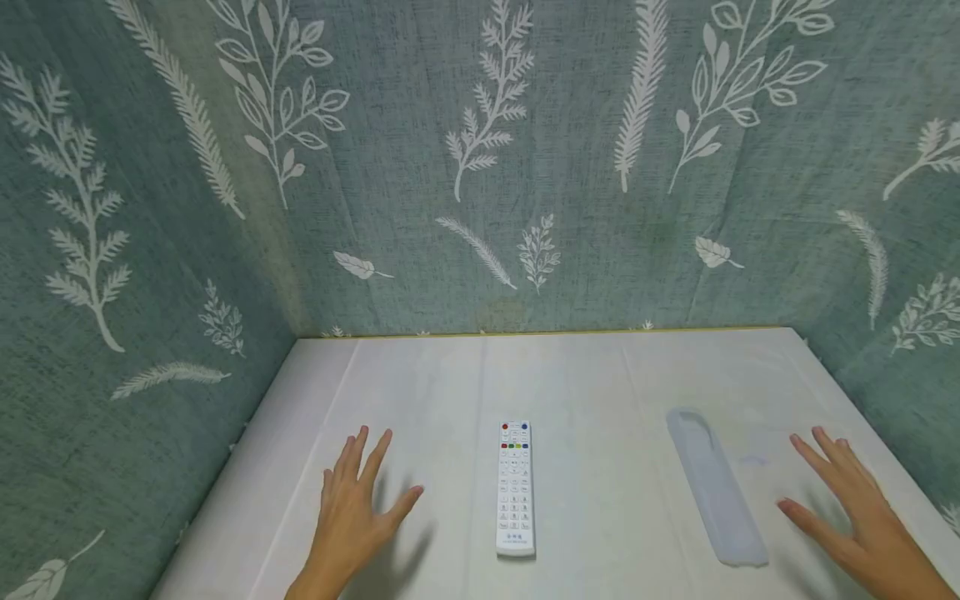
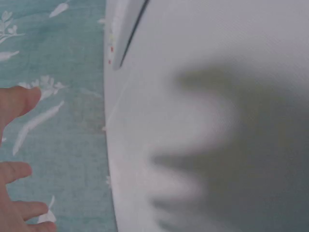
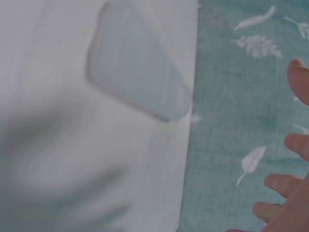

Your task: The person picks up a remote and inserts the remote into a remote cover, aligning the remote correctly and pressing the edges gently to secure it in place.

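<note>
A white remote control (image 1: 514,492) with rows of small buttons, a few of them coloured, lies face up in the middle of the white table. To its right, a translucent remote cover (image 1: 716,492) lies at a slant, and the right wrist view shows the same cover (image 3: 137,63) near the table edge. My left hand (image 1: 352,512) hovers left of the remote, fingers spread and holding nothing. On the far right, my right hand (image 1: 855,517) is also spread over the table, apart from the cover. Only the remote's end (image 2: 123,34) shows in the left wrist view.
The white table (image 1: 420,392) ends at a back wall draped in green leaf-patterned cloth (image 1: 405,208). Similar cloth hangs along the left and right sides. Both hands cast shadows on the tabletop.
</note>
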{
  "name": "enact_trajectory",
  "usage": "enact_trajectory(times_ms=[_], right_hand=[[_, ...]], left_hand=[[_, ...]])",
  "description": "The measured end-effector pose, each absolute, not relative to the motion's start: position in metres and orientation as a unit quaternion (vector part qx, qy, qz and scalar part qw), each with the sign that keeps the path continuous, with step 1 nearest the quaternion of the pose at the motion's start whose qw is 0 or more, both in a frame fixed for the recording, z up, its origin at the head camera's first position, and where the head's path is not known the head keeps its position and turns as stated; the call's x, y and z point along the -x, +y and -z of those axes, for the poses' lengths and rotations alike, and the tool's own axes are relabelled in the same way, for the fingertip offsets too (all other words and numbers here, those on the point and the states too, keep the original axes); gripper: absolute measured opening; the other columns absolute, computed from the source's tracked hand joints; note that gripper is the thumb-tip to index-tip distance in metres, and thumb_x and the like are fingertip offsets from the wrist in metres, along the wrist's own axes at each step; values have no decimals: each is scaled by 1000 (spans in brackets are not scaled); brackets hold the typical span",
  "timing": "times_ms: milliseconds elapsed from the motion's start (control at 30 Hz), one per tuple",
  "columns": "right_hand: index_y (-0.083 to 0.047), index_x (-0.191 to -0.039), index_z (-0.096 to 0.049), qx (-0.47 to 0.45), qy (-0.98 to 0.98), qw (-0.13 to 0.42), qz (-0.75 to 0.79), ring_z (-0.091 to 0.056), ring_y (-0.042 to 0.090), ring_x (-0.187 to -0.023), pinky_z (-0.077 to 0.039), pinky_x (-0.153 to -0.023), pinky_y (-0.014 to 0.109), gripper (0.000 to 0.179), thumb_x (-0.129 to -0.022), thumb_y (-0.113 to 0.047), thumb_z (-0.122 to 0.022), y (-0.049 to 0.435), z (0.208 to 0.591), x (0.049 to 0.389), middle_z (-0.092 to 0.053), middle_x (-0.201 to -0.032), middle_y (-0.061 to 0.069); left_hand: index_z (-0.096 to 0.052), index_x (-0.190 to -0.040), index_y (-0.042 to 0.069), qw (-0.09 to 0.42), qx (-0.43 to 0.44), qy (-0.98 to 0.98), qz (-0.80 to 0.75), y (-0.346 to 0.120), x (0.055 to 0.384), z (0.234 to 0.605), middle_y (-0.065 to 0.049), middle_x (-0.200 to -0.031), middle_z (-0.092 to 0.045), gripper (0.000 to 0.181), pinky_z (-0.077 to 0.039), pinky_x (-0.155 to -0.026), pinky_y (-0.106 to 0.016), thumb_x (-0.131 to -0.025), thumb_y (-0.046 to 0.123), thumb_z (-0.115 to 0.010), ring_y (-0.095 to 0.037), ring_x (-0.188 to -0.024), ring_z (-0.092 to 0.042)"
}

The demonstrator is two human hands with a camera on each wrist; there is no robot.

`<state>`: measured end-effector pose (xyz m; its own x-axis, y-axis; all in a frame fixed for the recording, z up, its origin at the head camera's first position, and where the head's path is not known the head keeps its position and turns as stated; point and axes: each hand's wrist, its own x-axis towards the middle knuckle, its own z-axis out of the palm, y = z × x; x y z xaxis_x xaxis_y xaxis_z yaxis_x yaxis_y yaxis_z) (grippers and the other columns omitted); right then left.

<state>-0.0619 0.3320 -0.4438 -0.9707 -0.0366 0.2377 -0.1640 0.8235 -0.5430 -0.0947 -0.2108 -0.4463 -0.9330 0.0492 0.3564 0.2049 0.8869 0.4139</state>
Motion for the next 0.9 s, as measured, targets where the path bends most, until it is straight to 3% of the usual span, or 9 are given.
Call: enact_trajectory(times_ms=[200, 367, 433, 467, 533, 600, 733, 900], right_hand=[[-21, -152, -18, -55, -944, 96, -312, 7, 36, -142, 6, -97, 75, 76, -92, -27, -64, 317, 432, 63, -4, -158, 10], [-30, -151, -22, -76, -929, 103, -348, -2, 3, -141, -6, -98, 75, 73, -91, -23, -64, 303, 422, 65, -13, -156, 1], [-31, -150, -24, -87, -925, 107, -354, -8, -10, -135, -15, -113, 52, 73, -90, -21, -65, 297, 419, 66, -18, -155, -5], [-31, -149, -26, -92, -923, 112, -357, -12, -13, -132, -20, -113, 38, 73, -90, -20, -67, 294, 418, 66, -22, -154, -8], [-28, -148, -31, -102, -919, 121, -361, -22, -15, -127, -27, -103, 13, 72, -88, -17, -69, 287, 416, 67, -29, -149, -14], [-25, -147, -35, -113, -915, 126, -366, -30, -15, -122, -30, -85, -1, 71, -86, -15, -70, 282, 415, 69, -35, -143, -19], [-23, -142, -41, -122, -906, 117, -389, -40, -12, -115, -43, -79, 5, 64, -86, -14, -70, 272, 414, 72, -42, -134, -22], [-20, -137, -46, -129, -894, 98, -418, -49, -5, -110, -49, -76, 14, 54, -89, -14, -67, 259, 413, 76, -49, -130, -16]], left_hand=[[-37, -146, 24, 133, 46, -934, 329, -202, 95, 440, -11, -153, -26, 75, -29, -95, -70, -82, 47, -70, -38, -138, -21], [-37, -145, 24, 102, 36, -916, 387, -195, 96, 436, -6, -152, -27, 72, -32, -97, -66, -84, 49, -66, -33, -138, -23], [-39, -144, 24, 102, 40, -912, 395, -193, 96, 435, -7, -150, -30, 70, -31, -99, -64, -84, 48, -67, -33, -137, -26], [-40, -143, 24, 102, 42, -910, 400, -193, 97, 435, -7, -150, -32, 69, -31, -99, -63, -85, 47, -67, -33, -136, -28], [-41, -142, 24, 101, 47, -905, 410, -191, 97, 434, -6, -147, -35, 67, -32, -100, -62, -85, 46, -67, -31, -135, -32], [-42, -141, 23, 99, 54, -901, 420, -190, 99, 433, -7, -145, -39, 65, -36, -98, -60, -85, 43, -68, -31, -133, -35], [-46, -138, 19, 93, 65, -887, 448, -185, 103, 433, -5, -139, -45, 61, -43, -95, -56, -85, 36, -71, -29, -129, -41], [-50, -134, 18, 84, 74, -867, 485, -181, 105, 433, -4, -136, -50, 55, -47, -92, -51, -85, 29, -72, -29, -124, -47]])
